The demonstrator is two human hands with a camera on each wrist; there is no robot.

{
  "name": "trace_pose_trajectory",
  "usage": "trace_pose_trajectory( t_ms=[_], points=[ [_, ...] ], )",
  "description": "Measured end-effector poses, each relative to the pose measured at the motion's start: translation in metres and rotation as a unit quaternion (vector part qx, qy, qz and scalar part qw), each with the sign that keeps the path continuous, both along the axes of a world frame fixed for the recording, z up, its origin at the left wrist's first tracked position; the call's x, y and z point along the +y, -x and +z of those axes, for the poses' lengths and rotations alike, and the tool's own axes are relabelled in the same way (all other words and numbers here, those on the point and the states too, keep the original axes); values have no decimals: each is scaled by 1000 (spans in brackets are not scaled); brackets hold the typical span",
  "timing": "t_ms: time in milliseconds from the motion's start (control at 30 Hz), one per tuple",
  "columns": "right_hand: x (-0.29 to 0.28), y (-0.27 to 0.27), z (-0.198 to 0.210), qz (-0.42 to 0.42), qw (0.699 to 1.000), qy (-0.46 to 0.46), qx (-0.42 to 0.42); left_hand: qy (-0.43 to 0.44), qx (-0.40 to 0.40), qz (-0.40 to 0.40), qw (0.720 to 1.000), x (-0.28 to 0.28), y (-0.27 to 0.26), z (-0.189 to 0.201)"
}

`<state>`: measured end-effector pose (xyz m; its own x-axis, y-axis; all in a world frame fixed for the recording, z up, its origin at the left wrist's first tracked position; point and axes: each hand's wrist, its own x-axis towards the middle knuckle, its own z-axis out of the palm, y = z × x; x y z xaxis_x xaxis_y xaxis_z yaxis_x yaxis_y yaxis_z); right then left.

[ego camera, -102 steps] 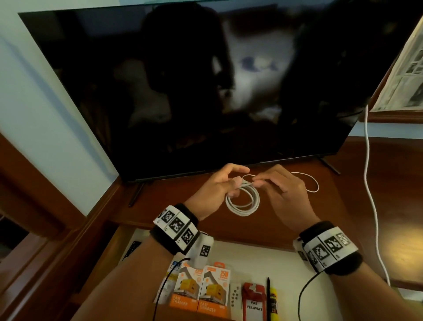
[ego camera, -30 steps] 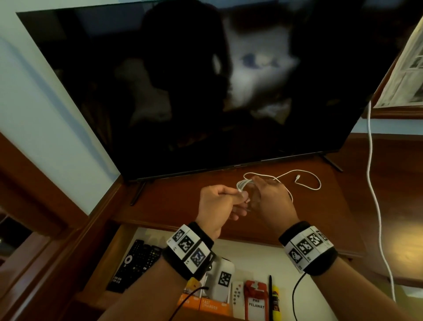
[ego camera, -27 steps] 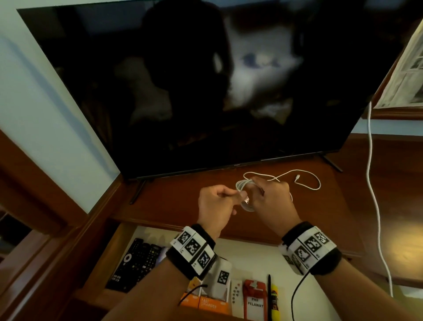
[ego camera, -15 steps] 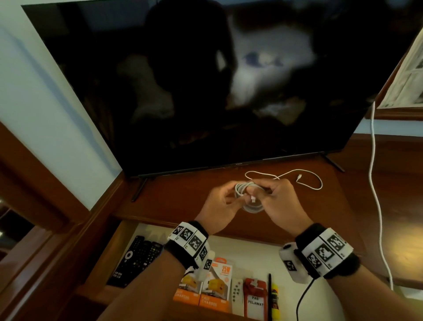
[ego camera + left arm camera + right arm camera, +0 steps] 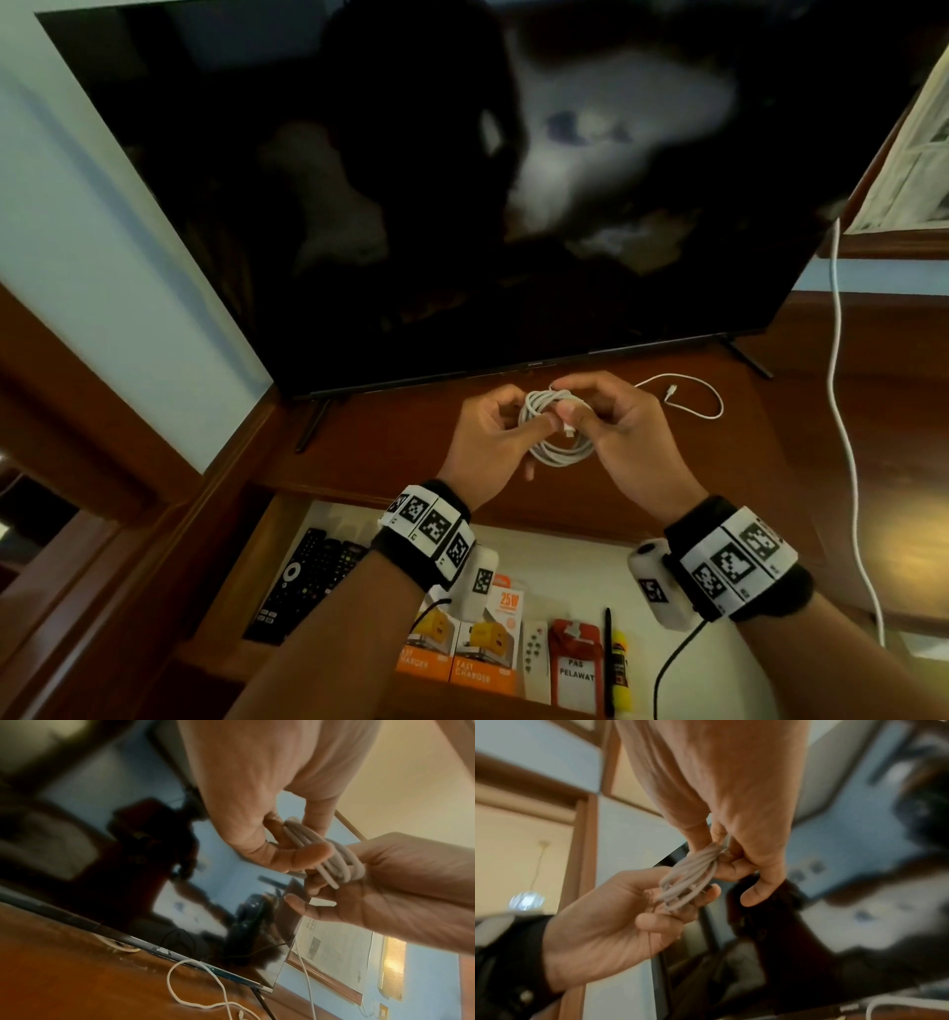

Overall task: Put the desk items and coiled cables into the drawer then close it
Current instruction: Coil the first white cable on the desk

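Two hands [image 5: 557,437] around one coiled cable [image 5: 554,434]

TV [image 5: 462,180] stands at the back of the surface [image 5: 390,442]. Loose cable [image 5: 688,406] lies on the surface before the TV, right of both hands. Left hand [image 5: 493,447] and right hand [image 5: 626,437] hold the coiled cable [image 5: 557,442] between them, above the surface. Open drawer [image 5: 580,565] sits below the front edge: remotes [image 5: 308,580] left, charger boxes [image 5: 462,652] middle, badge holder [image 5: 575,663] and pen [image 5: 608,658] right of them.
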<state>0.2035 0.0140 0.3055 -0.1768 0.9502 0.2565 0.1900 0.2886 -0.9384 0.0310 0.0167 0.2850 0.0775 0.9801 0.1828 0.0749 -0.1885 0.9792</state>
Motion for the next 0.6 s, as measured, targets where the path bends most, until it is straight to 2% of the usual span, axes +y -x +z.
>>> trace_pose_trajectory(
  t_ms=[167,333,433,600],
  points=[
    [-4,12,2,-10,1000,3,10,-17,61,101,993,5,-13,-2],
    [-5,2,3,74,993,49,79,-12,114,57,992,6,-11,0],
    [-4,1,1,52,995,44,67,-24,136,22,990,7,-6,-1],
    [-5,2,-2,8,996,25,82,15,65,-49,997,4,-1,1]
  ],
)
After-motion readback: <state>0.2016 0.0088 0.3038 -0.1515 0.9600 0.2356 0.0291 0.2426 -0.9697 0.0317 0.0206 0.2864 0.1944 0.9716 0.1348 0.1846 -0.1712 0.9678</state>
